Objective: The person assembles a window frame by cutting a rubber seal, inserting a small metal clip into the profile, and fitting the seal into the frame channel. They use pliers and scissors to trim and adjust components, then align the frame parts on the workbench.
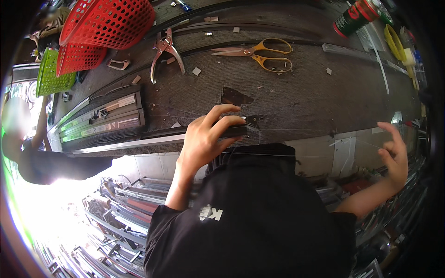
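Note:
My left hand [208, 134] grips the right end of a long metal profile [130, 143], dark with a silver edge, lying along the near edge of the workbench. Its fingers lie over the top and the thumb is below. Thin clear threads [296, 130] run from that end toward the right. Off the bench's near edge, my right hand [394, 157] is raised with the forefinger stretched up; its thumb and other fingers are bent together where a thread reaches them. A dark triangular scrap [237, 96] lies just beyond my left hand.
On the dark bench [296, 92] lie yellow-handled scissors [254, 50], metal pliers [163, 45] and small square chips. Red baskets [106, 23] and a green basket [48, 76] stand far left, a can [356, 18] far right. Profiles [106, 113] lie left, near another person [60, 164].

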`<action>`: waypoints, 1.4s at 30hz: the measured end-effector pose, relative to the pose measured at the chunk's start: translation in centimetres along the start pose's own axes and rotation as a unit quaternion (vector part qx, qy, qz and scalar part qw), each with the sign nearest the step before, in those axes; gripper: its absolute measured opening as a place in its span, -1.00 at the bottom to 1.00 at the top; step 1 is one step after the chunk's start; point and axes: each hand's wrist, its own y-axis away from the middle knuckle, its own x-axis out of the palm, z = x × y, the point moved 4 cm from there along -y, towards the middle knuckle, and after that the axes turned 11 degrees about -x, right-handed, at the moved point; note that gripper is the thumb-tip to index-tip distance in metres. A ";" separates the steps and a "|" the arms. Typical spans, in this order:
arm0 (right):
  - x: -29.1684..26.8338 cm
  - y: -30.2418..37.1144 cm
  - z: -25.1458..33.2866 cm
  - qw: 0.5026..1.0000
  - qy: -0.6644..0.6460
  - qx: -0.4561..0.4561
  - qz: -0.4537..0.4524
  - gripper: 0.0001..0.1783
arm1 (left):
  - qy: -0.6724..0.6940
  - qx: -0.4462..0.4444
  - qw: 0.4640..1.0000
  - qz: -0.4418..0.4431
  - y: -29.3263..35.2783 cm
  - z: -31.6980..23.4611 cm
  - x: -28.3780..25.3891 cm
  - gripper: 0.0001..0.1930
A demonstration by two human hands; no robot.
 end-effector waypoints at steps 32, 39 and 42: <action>26.5 -10.7 4.8 0.954 0.012 -0.293 -0.060 -0.61 | -0.037 -0.024 0.998 0.045 0.5 1.0 3.0 -0.57; 27.3 -11.0 4.3 0.952 -0.125 -0.253 -0.119 -0.76 | 0.024 -0.079 0.997 -0.005 0.8 1.1 2.4 -0.40; 27.6 -10.6 3.8 0.927 -0.346 -0.116 -0.084 -0.81 | 0.057 -0.101 0.993 -0.006 0.9 1.1 2.3 -0.34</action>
